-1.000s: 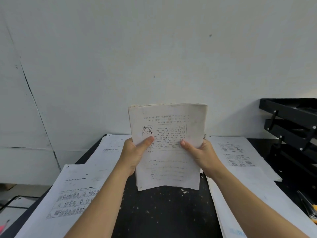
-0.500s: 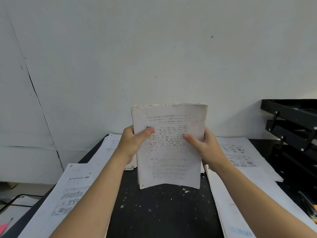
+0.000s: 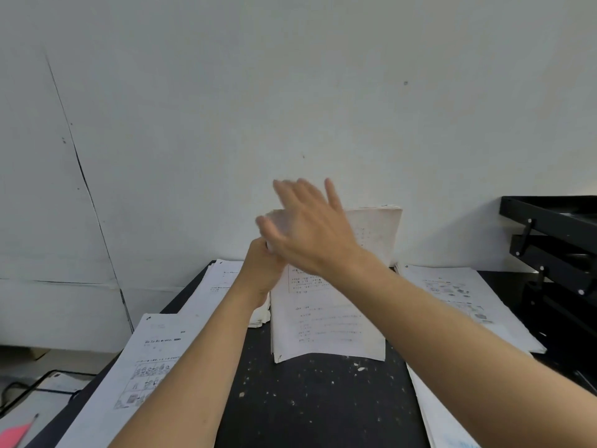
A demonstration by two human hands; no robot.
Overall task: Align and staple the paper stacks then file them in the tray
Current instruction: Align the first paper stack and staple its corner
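Black desk [image 3: 310,409]; blurred hands [image 3: 310,234] hiding stack [image 3: 326,321] top.

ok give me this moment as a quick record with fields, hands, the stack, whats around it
held stack: upright, bottom edge on the black table
left hand: grips the stack's left edge
right hand: open, fingers spread, in front of the stack's top, motion-blurred; contact unclear
loose papers: left stack, right stack, both flat on the table
tray: black tiered rack, far right
stapler: not visible
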